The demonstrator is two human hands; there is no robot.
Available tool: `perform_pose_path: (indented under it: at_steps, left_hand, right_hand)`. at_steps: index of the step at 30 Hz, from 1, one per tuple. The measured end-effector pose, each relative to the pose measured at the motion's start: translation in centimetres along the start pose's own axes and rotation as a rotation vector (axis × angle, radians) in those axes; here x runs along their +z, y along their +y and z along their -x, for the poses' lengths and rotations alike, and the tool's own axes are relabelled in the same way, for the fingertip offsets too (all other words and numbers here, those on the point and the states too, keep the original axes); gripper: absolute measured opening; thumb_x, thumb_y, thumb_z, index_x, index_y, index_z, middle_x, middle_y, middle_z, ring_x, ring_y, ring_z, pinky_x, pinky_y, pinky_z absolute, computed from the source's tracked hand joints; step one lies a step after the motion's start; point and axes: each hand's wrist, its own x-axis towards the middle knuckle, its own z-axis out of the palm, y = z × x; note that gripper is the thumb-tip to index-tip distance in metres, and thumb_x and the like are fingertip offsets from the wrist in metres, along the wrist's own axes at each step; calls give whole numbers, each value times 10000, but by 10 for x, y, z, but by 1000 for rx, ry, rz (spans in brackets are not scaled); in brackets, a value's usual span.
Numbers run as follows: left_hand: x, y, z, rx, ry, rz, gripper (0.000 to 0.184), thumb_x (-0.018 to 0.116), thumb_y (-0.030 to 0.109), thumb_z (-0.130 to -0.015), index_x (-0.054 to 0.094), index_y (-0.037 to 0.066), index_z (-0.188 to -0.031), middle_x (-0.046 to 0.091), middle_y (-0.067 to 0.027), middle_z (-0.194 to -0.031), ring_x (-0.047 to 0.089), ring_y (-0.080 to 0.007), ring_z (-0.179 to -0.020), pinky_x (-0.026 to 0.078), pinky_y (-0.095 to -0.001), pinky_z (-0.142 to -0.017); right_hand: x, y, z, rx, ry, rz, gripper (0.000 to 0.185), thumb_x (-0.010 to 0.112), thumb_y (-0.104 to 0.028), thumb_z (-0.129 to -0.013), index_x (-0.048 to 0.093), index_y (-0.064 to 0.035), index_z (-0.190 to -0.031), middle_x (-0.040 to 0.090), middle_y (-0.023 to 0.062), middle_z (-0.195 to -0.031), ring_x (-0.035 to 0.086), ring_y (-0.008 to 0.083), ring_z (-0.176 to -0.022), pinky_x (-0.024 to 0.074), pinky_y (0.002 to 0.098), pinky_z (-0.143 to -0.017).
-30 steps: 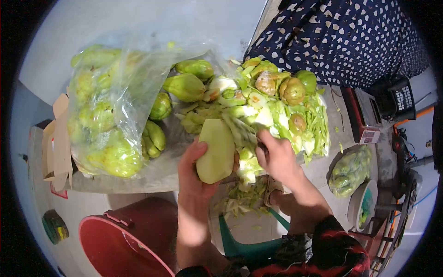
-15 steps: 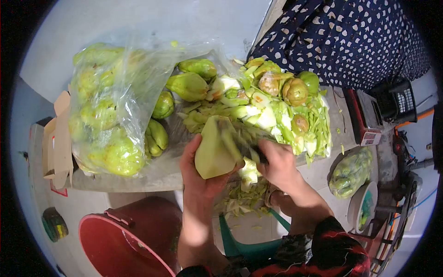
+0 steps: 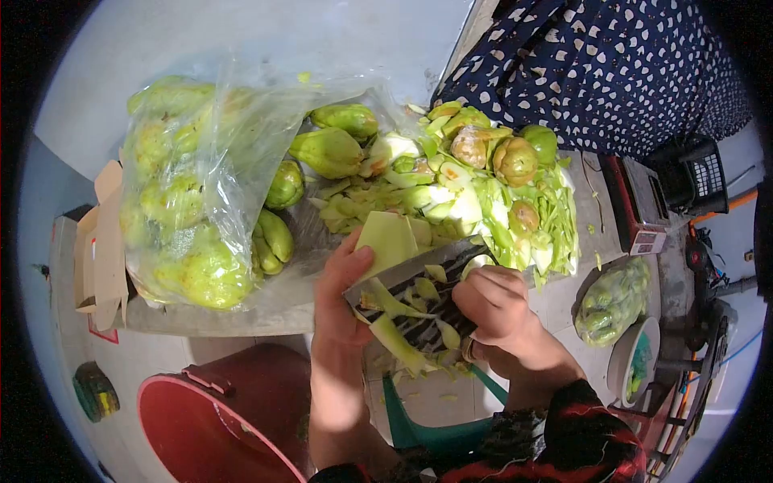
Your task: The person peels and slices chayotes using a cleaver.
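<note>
Far left: open cardboard box (image 3: pixel 98 241); beside it on the table (image 3: pixel 217 324), a clear bag (image 3: pixel 192 189) of whole green vegetables. Left hand (image 3: pixel 340 290): grip closed around a peeled vegetable (image 3: pixel 385 239), near the table's front edge. Broad blade (image 3: pixel 407 277) before it, bearing peel strips (image 3: pixel 394 303). Right hand (image 3: pixel 501 299): fist closed, seemingly on the blade's handle, which is hidden. Beyond: heaped peelings (image 3: pixel 503 233); red-sided device (image 3: pixel 636 201), its label (image 3: pixel 646 241) too small to read.
</note>
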Motion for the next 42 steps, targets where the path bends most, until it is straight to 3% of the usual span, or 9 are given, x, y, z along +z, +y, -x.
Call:
perform_pose_path:
  at_steps: [9,12,15,20,23,28,30,34,42]
  left_hand:
    - [1,3,8,253,134,-564,558,806,77,-623,611,-53,-1129,662,-98,-1041,625,-154,-952,477,-288,-889]
    - [4,2,11,317,154,-613,570,825,115,-589,630,-49,-1099,665,-81,-1018,620,-146,-943,464,-282,-889]
    - [-8,7,8,371,115,-770,591,832,162,-554,642,-42,-1074,660,-75,-1013,619,-151,-934,461,-283,-875]
    - [-9,26,14,357,20,-971,640,846,223,-491,649,-41,-1040,652,-81,-1012,615,-152,-928,463,-283,-858]
    - [-16,12,14,412,114,-842,626,794,265,-580,620,-31,-1103,646,-86,-1021,625,-166,-922,478,-304,-856]
    - [-19,2,-7,89,188,177,490,480,412,-901,528,32,-1208,622,-133,-1091,611,-266,-990,513,-465,-842]
    - [-26,-4,-14,82,221,194,453,447,390,-924,528,46,-1207,620,-125,-1089,607,-268,-992,510,-474,-846]
    - [-25,-9,-20,135,386,135,404,418,376,-946,531,83,-1200,612,-103,-1087,599,-277,-998,506,-490,-846]
    - [-32,-15,-25,139,449,206,372,437,373,-924,529,87,-1144,582,-111,-1095,576,-290,-1014,501,-498,-871]
  right_hand:
    - [-5,0,2,-10,71,-45,300,637,-142,-556,636,3,-819,410,60,-629,469,218,-503,380,344,-423]
    - [-14,-3,1,-20,-33,-27,423,608,-369,-725,584,51,-766,500,150,-676,550,318,-539,428,368,-457]
    - [-12,0,1,-18,-53,-107,289,646,-230,-728,596,34,-833,519,151,-669,562,330,-548,437,379,-471]
    - [13,43,22,535,-136,-3,178,653,-24,-738,566,-27,-893,549,120,-612,555,294,-493,457,366,-487]
    - [-4,26,9,557,-39,-47,163,660,-22,-757,568,-26,-892,559,112,-611,571,246,-487,460,318,-495]
    - [-9,6,-2,558,266,-86,124,652,-71,-837,542,-38,-883,539,82,-583,536,149,-479,433,271,-489]
    - [2,15,-1,823,209,-333,139,640,-100,-877,522,-29,-857,496,74,-541,455,117,-447,368,275,-444]
    - [6,4,1,732,89,-274,188,629,-118,-901,493,-28,-806,426,51,-500,380,110,-420,301,273,-413]
    - [23,-36,0,582,7,-249,202,672,-1,-797,559,1,-964,606,140,-624,647,269,-534,480,342,-479]
